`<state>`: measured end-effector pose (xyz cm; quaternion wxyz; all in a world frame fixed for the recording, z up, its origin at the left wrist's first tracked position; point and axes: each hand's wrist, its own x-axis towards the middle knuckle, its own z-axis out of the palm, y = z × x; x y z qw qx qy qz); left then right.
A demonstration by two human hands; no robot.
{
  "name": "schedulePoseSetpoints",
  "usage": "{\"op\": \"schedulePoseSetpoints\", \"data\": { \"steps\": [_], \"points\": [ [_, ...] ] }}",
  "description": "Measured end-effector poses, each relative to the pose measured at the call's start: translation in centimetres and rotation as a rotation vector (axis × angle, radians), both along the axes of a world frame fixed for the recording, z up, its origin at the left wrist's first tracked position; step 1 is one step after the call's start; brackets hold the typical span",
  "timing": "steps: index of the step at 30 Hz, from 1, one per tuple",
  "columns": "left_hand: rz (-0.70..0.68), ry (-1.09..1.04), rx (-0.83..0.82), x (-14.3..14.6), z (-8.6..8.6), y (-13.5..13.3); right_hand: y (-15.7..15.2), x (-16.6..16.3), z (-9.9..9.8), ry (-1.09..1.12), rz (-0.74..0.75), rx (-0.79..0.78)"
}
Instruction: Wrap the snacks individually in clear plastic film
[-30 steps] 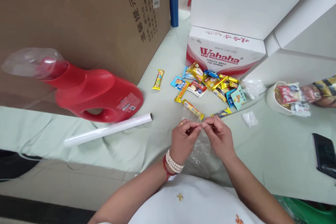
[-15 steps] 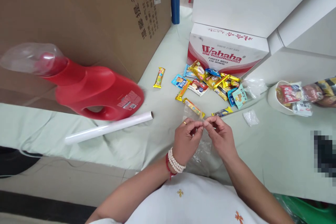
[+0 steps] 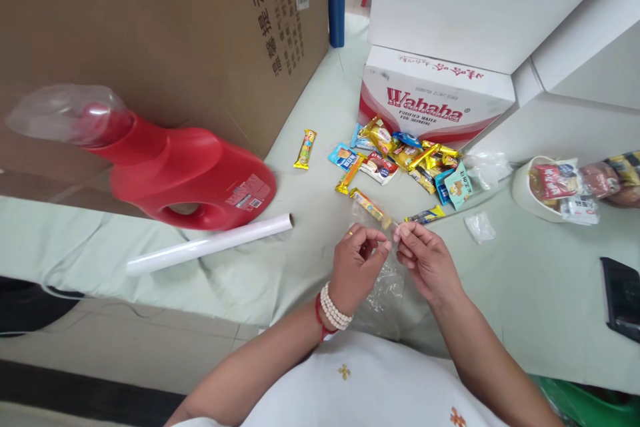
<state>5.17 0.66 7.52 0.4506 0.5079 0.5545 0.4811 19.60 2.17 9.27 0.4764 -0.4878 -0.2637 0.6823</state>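
A crumpled clear plastic bag (image 3: 387, 290) spreads under and between my hands, close to my body. My right hand (image 3: 427, 263) pinches a thin edge of this see-through plastic between thumb and fingertips. On the other side, my left hand (image 3: 357, 263) has its fingers curled, with thumb and forefinger pressed close; what sits between them is too small to make out. Just beyond the fingers lies a yellow-orange wrapped snack bar (image 3: 367, 203), partly by the plastic. A dark blue and yellow snack bar (image 3: 425, 215) lies past my right fingertips.
Several wrapped snacks (image 3: 395, 153) are heaped before a Wahaba water carton (image 3: 435, 97). A white tub (image 3: 525, 197) with snacks and a phone (image 3: 621, 297) are at right. Left stand a red jug (image 3: 190, 173), a white roll (image 3: 210, 245) and a large cardboard box (image 3: 150, 33).
My hands have come slightly apart: the fingertips touched before, and now my right hand is a little to the right with the plastic edge. The view has shifted slightly.
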Motion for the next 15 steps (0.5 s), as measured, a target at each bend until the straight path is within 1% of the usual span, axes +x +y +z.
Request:
{"op": "schedulePoseSetpoints", "data": {
  "steps": [2,5,9,11,15],
  "points": [
    [0.023,0.021,0.02,0.2,0.3,0.0,-0.1,0.0,-0.2,-0.012,-0.006,0.004],
    [0.008,0.061,0.038,0.5,0.7,0.0,-0.4,0.0,-0.5,-0.072,-0.021,0.036],
    [-0.016,0.1,0.055,0.7,0.7,-0.1,-0.7,0.2,-1.0,-0.171,-0.007,0.098],
    [-0.02,0.053,0.019,0.6,0.5,0.1,-0.6,0.5,-1.1,-0.203,0.017,0.13],
    [-0.023,-0.103,-0.107,0.0,0.2,0.5,-0.4,1.3,-1.3,-0.243,0.045,0.158]
  ]
}}
